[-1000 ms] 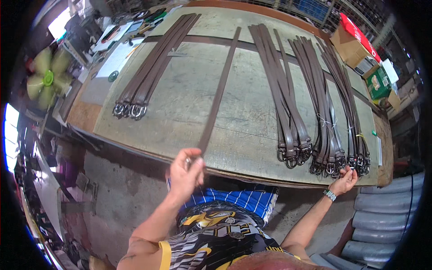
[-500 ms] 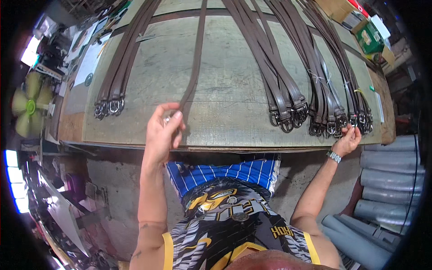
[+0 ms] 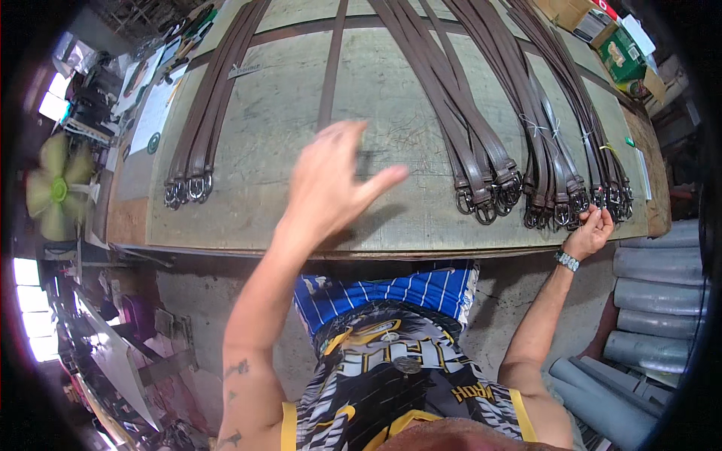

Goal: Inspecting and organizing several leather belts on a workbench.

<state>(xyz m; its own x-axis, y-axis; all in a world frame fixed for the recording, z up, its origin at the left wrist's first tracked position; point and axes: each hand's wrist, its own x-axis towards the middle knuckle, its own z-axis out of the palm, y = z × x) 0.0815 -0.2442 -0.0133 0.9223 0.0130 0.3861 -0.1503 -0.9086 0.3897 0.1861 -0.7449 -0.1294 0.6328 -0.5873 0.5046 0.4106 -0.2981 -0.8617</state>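
My left hand (image 3: 331, 180), slightly blurred, is open above the green-grey tabletop (image 3: 278, 90), thumb and fingers apart, over the near end of a single brown strap (image 3: 333, 68). Farther left lies a bundle of brown belts (image 3: 218, 113) with silver buckles at the near end. On the right are a loose group of belts (image 3: 429, 75), a string-tied bundle (image 3: 541, 165) and another bundle (image 3: 594, 143). My right hand (image 3: 590, 237), wearing a metal watch (image 3: 568, 260), has its fingers closed on a buckle (image 3: 599, 197) at the near end of the rightmost bundle.
Papers and tools (image 3: 154, 113) lie along the table's left side, beside a spinning green fan (image 3: 59, 189). Cardboard and green boxes (image 3: 624, 56) sit at the back right. Large grey rolls (image 3: 648, 297) are stacked below right. The table's front edge (image 3: 376, 254) crosses in front of me.
My left hand has left the strap, moving forward and rightward with fingers spreading. My right hand stays at the buckle. The view has tilted since a second ago, shifting the table upward in the picture.
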